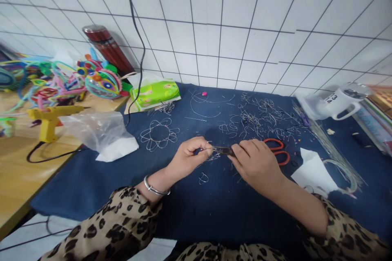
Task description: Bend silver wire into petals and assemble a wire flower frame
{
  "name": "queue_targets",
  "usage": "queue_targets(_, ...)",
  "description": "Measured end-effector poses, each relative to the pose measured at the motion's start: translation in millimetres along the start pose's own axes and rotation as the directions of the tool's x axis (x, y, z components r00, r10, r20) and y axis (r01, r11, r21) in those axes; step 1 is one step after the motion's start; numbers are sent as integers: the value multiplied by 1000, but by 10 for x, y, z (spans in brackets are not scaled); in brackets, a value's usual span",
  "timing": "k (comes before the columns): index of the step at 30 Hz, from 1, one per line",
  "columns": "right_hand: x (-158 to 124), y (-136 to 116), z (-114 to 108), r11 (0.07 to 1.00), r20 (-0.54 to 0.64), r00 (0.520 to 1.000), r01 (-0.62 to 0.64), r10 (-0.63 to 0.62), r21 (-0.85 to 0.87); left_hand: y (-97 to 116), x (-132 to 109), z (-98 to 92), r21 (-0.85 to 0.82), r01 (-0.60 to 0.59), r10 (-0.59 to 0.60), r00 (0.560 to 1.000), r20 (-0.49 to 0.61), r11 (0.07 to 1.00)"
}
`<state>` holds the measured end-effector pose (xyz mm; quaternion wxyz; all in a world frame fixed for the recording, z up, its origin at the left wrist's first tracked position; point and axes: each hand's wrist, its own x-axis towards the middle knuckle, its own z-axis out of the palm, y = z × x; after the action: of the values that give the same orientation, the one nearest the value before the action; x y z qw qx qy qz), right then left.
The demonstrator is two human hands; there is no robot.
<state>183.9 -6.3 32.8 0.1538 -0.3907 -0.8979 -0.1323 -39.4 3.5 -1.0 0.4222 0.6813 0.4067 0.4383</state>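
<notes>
My right hand (256, 162) is closed round a pair of pliers (226, 151), its jaws pointing left. The fingertips of my left hand (191, 154) pinch a thin piece of wire (211, 147) at the jaw tips; its shape is mostly hidden by the fingers. Small wire bits lie on the cloth just beneath. A flower-shaped wire frame (150, 135) rests to the left of my left hand. Beyond my right hand is a tangle of bent wire pieces (252, 118). Red-handled scissors (283, 158) lie beside that hand, partly covered by it.
Dark blue cloth (190, 212) covers the table. At left are a yellow glue gun (49, 124), a plastic bag (98, 130), green tissues (156, 94) and a red thermos (108, 49). Straight wires (337, 151), white paper (315, 173) and a white mug (343, 102) are at right.
</notes>
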Motion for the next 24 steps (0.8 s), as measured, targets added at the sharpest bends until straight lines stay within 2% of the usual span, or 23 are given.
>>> queue_targets(7, -19, -15, 42, 999, -15, 1000, 0, 0, -44, 13, -14, 28, -43, 21, -22, 999, -23, 999)
queue_targets(14, -7, -10, 67, 999, -50, 999, 18, -20, -50, -43, -22, 37, -139, 6, -10, 1000, -28, 990)
queue_targets(24, -17, -25, 105, 997, -74, 996, 39, -44, -66, -103, -50, 73, -231, 42, -55, 997, -48, 972)
